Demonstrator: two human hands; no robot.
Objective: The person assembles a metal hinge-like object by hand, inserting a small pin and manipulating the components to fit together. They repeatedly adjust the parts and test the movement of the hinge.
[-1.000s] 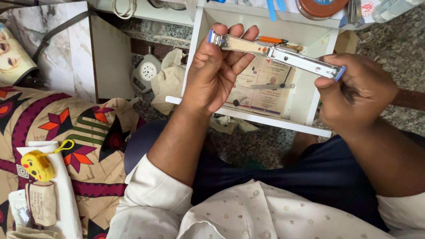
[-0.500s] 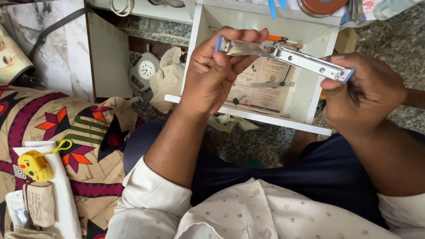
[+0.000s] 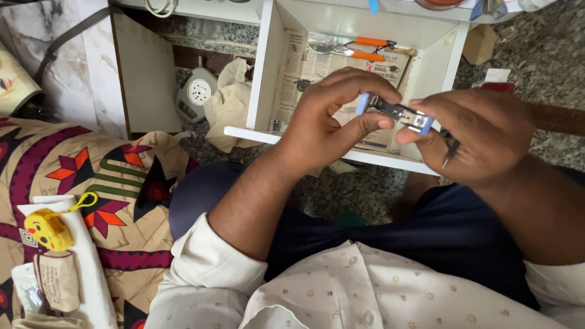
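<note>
Both my hands hold a metal stapler with blue ends (image 3: pixel 396 113) in front of a white drawer (image 3: pixel 341 155). My left hand (image 3: pixel 332 119) pinches its left blue end between thumb and fingers. The right blue end sits in the fingers of my right hand (image 3: pixel 481 140). The stapler now looks short, folded together between the two hands. A thin dark metal piece (image 3: pixel 450 151) sticks out beneath my right hand. The drawer is lined with newspaper (image 3: pixel 304 67) and holds orange-handled pliers (image 3: pixel 365 49).
To the left lie a grey round plug adaptor (image 3: pixel 196 92), a beige cloth (image 3: pixel 228 106) and a patterned bedspread (image 3: pixel 91 176) with a yellow toy keyring (image 3: pixel 49 228) on a white pouch. A speckled stone floor (image 3: pixel 548 55) runs to the right.
The stapler was spread out long between my hands, held high. It is now folded short, and both hands have come down and closer together. More of the drawer shows.
</note>
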